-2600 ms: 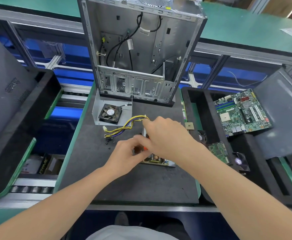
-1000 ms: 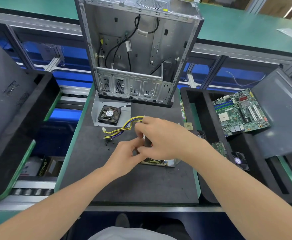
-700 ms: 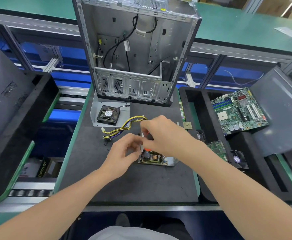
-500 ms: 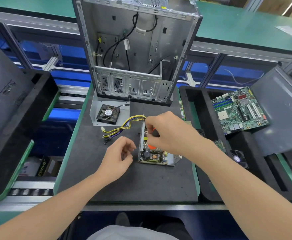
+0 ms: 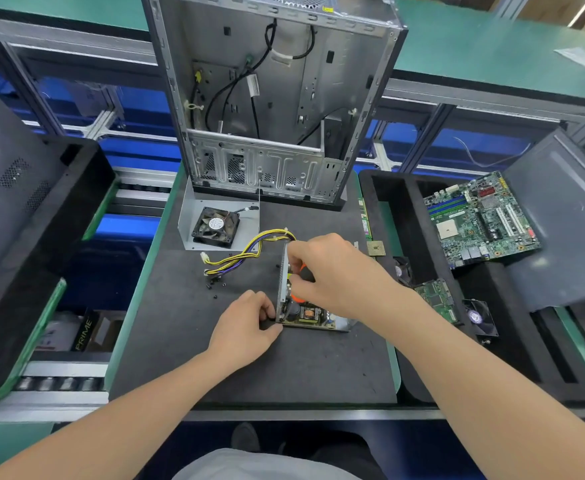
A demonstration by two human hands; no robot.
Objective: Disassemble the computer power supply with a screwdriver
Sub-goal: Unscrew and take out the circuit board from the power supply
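Back comes my left hand (image 5: 246,323) to pinch the near corner of the power supply (image 5: 310,315) in the middle of the bench (image 5: 284,368), and my right hand (image 5: 336,271) grips the screwdriver (image 5: 305,271), which I should keep straight and turn slowly.

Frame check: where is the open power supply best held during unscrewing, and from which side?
By the upright metal side wall at the near left corner of the power supply, coming from the left. Its top is open with board parts exposed, and the right hand holds the screwdriver over it. The left hand grips that corner.
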